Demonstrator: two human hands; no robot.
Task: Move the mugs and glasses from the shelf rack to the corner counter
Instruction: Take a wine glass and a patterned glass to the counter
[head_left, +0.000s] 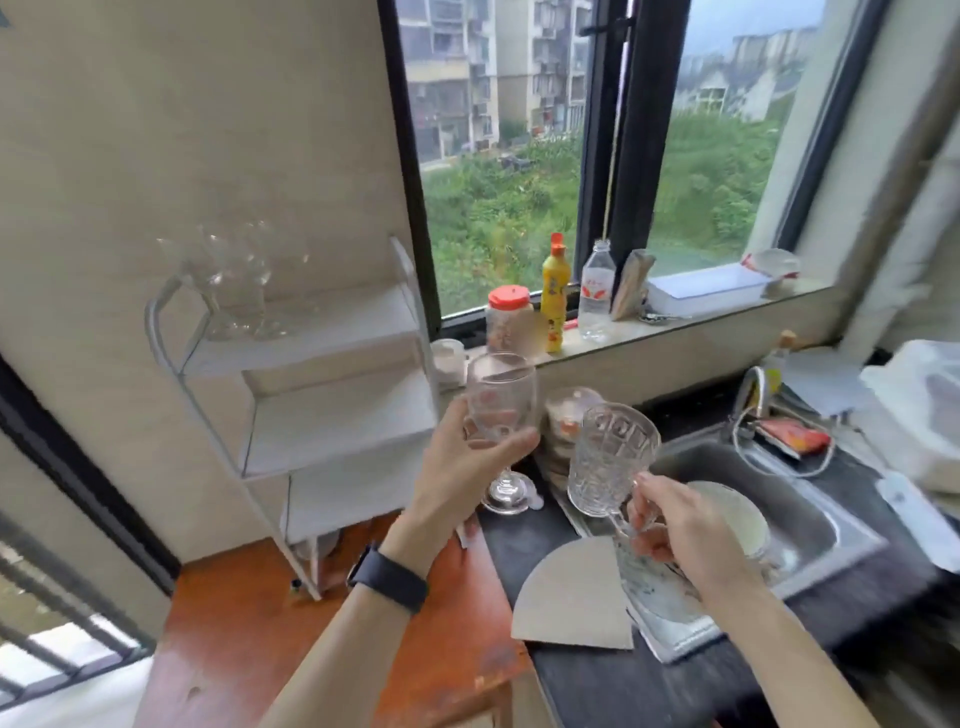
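Observation:
My left hand (462, 467) grips a clear stemmed wine glass (501, 402) around its bowl, upright, above the left end of the dark counter (524, 535). My right hand (675, 525) holds the handle of a patterned glass mug (610, 457), lifted over the counter beside the sink. The white shelf rack (332, 400) stands at the left against the wall. On its top shelf remain several clear glasses (234, 280), blurred and hard to separate. The lower shelves show nothing on them.
A steel sink (769, 493) with a white bowl and a faucet lies to the right. A fan-shaped grey mat (571, 597) and a cloth lie on the counter. Jars and bottles (553, 296) stand on the window sill. A stack of bowls (566, 421) sits behind the mug.

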